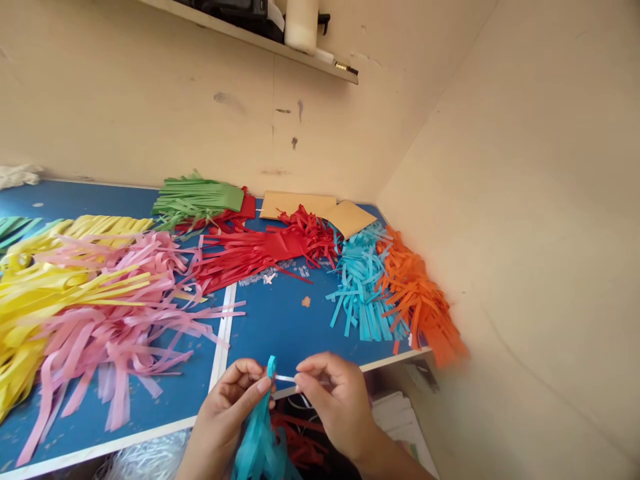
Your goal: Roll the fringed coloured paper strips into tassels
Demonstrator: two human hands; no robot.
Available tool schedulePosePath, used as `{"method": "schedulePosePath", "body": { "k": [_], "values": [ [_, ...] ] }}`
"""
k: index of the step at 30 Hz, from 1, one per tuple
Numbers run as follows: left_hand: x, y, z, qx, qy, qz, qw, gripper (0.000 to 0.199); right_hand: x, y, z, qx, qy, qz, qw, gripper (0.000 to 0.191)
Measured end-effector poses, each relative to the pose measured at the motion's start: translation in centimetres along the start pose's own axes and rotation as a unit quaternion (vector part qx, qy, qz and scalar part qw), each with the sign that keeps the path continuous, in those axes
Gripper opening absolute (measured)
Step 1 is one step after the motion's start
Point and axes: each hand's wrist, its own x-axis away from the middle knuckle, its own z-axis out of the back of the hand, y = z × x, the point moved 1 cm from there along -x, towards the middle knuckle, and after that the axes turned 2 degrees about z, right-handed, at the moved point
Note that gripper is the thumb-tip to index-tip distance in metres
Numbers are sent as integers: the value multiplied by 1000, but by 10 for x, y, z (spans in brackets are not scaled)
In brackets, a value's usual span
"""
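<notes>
My left hand [235,407] pinches the top of a turquoise paper tassel [263,440], whose cut strips hang down below the table edge. A small loop of the tassel sticks up above my left thumb. From that spot a thin white string [285,379] runs across to my right hand [335,400], which holds it between thumb and fingertips. The string looks taut between the two hands. Both hands are at the table's front edge. My fingers hide part of the tassel's neck.
Yellow [30,320] and pink fringed paper [115,313] lie left on the blue table [285,327]. Green [200,197], red [260,247], turquoise [363,280] and orange fringes [417,297] lie farther back and right. A shelf [240,41] hangs on the wall.
</notes>
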Motion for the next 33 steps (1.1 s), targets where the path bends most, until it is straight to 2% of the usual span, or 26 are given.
{"method": "schedulePosePath", "body": {
  "k": [2,7,11,18,23,28,30,33],
  "values": [
    [-1,0,1,0,-7,8,1000,41,1,0,0,-2,12,12,1000,8],
    [-5,-2,6,6,-64,57,996,43,1,1,-1,-16,30,41,999,7],
    [-7,-4,7,17,-69,69,995,42,-3,3,-2,-6,40,37,998,7],
    [-5,-3,1,23,-67,83,994,46,-2,-1,-1,110,28,82,990,4],
    [4,1,-5,22,-33,43,998,44,-2,-1,-1,165,38,118,979,7],
    [2,-3,-5,-32,-37,8,999,39,0,2,-3,152,54,111,981,5],
    [1,-5,-3,-80,-32,-45,995,37,0,3,-2,150,32,108,982,5],
    [1,-6,1,-184,-16,-140,973,32,-1,4,0,148,-45,82,985,24]
  ]
}}
